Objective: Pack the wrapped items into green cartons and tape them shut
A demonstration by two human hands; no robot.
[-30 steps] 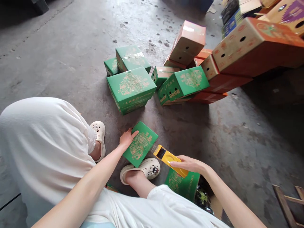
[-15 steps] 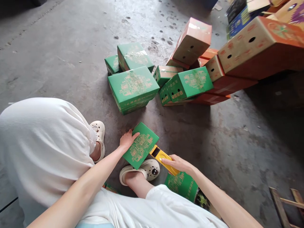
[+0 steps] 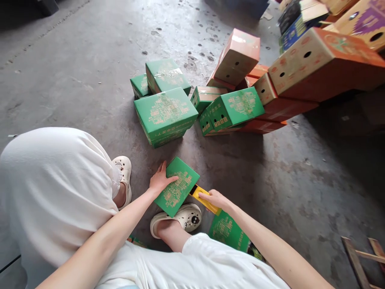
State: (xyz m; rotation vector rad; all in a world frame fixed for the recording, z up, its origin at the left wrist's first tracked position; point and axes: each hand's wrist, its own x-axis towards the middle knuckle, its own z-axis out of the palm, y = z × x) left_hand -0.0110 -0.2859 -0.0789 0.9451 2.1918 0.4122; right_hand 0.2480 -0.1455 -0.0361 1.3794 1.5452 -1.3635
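Note:
A green cardboard box (image 3: 177,188) with gold print stands low before me, close by my shoe. My left hand (image 3: 161,180) grips its left edge, thumb lying across the top and the other fingers along the side. In my right hand (image 3: 215,200) is a flat yellow tool (image 3: 206,199) with a dark opening near its front. That front end meets the box's right side and is partly out of sight behind the edge. I cannot make out the tool's exact kind.
Several taped green boxes (image 3: 165,112) are stacked ahead, with more green boxes (image 3: 240,106) leaning by orange cartons (image 3: 325,68) at right. Another green box (image 3: 228,230) lies beneath my right forearm. My clogs (image 3: 191,217) flank the work. A wooden frame (image 3: 355,261) is at lower right.
The yellow tool has moved left, its front now partly behind the box's right edge. My left hand's fingers have spread on the box. The whole view has shifted slightly.

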